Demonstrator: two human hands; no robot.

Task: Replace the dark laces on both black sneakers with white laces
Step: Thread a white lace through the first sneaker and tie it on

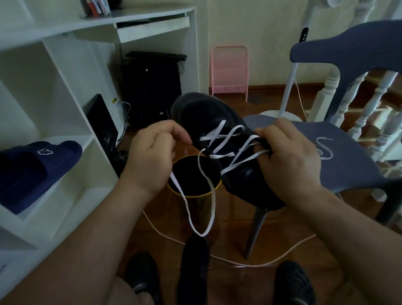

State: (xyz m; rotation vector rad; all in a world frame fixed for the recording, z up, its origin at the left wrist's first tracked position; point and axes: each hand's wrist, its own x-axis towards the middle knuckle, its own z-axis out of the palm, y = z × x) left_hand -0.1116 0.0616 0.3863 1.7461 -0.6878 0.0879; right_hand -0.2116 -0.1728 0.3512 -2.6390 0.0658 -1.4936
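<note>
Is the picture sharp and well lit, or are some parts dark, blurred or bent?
Head view: dim light; the black sneaker loses detail, the white lace stands out; the shelf lines bend toward the edges; the floor shows slight glare.

Open wooden floor lay below — bounded by white shelving unit left, blue plastic chair right, gold-rimmed black bin between.
</note>
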